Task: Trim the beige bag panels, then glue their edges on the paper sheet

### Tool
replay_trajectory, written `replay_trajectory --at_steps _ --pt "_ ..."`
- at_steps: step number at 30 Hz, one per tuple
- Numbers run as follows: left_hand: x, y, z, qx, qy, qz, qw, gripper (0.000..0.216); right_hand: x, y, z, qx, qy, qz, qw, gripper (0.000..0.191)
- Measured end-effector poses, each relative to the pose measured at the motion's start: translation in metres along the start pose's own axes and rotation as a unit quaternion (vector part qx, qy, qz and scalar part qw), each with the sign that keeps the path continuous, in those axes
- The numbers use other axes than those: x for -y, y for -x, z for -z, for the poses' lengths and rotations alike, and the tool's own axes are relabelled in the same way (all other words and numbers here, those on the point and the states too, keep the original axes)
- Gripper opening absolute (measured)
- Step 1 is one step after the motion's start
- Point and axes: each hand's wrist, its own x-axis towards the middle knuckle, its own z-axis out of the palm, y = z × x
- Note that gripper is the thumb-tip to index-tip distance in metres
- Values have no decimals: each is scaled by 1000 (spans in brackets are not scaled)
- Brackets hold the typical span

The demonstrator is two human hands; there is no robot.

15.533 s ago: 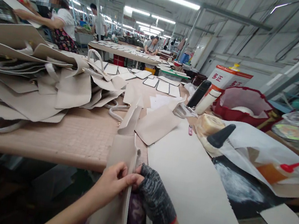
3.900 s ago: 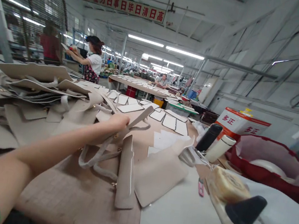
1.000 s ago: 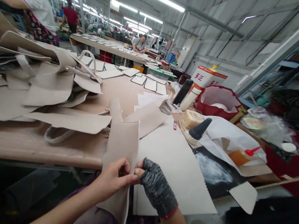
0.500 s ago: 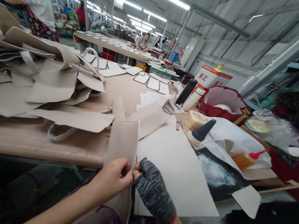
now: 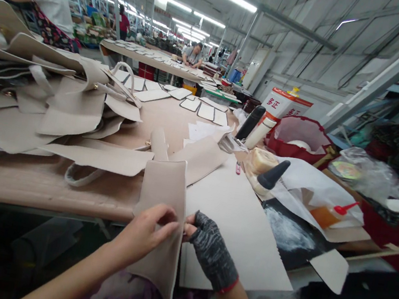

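A beige leather panel (image 5: 163, 189) hangs over the near edge of the worktable (image 5: 46, 186), in front of my lap. My bare left hand (image 5: 144, 232) pinches its right edge from the left. My right hand (image 5: 208, 249), in a grey knitted fingerless glove, pinches the same edge from the right, fingertips nearly touching the left hand's. A large pile of beige cut pieces with straps (image 5: 32, 103) fills the table's left side.
A big white card sheet (image 5: 234, 215) lies to the right of the panel. Beyond it stand a black-tipped glue bottle (image 5: 271, 176), an orange bottle with red nozzle (image 5: 329, 214), two flasks (image 5: 252, 125) and a red bag (image 5: 301, 140). Other people work at far tables.
Since a second ago both hands stay pinched on the panel's right edge; the left fingers have shifted slightly along it. Earlier, my left arm reached out to the pile.
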Motion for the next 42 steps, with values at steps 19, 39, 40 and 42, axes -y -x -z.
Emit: replay_trajectory --at_steps 19,39,40,42 --pt "16 5 13 -53 432 220 873 43 -10 27 12 -219 229 66 946 23" --pt "-9 17 8 -14 372 189 909 50 -29 22 10 -281 376 137 873 37" --pt "-8 17 8 -13 371 185 910 49 -29 22 10 -279 362 133 879 37" --pt "-8 18 8 -8 379 182 907 49 -30 23 13 -270 331 124 896 34"
